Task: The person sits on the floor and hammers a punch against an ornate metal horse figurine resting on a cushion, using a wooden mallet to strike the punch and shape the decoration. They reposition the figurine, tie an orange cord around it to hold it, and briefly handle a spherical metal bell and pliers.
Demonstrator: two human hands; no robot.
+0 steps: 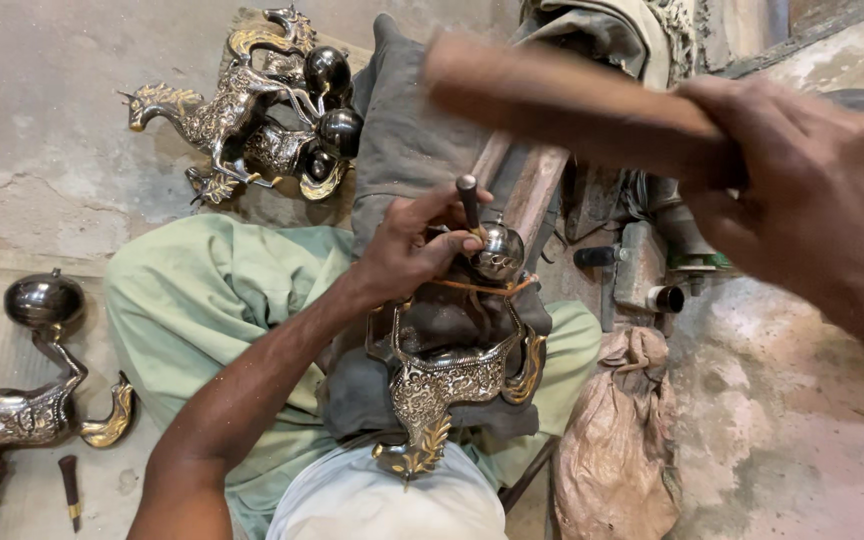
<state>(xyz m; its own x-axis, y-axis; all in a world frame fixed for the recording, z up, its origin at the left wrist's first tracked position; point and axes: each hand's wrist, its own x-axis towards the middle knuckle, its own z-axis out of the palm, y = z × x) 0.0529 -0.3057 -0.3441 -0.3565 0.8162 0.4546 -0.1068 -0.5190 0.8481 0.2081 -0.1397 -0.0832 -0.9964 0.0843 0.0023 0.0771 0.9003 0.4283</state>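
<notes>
While left hand (407, 250) pinches dark punch (468, 200) upright on silver ball (497, 252) of ornate metal figure (442, 385) in lap at centre, right hand (812, 190) clamps blurred wooden mallet (562, 100), raised far right, hands well apart. Crumpled tan sack (617, 440) near right, no label visible. Finished horse figures (252, 110) far left; bare floor between.

The floor (42, 150) is rough, cracked grey concrete, dusty and stained. A crumpled tan sack (617, 440) slumps on it at the right. Soft, even light falls throughout.
</notes>
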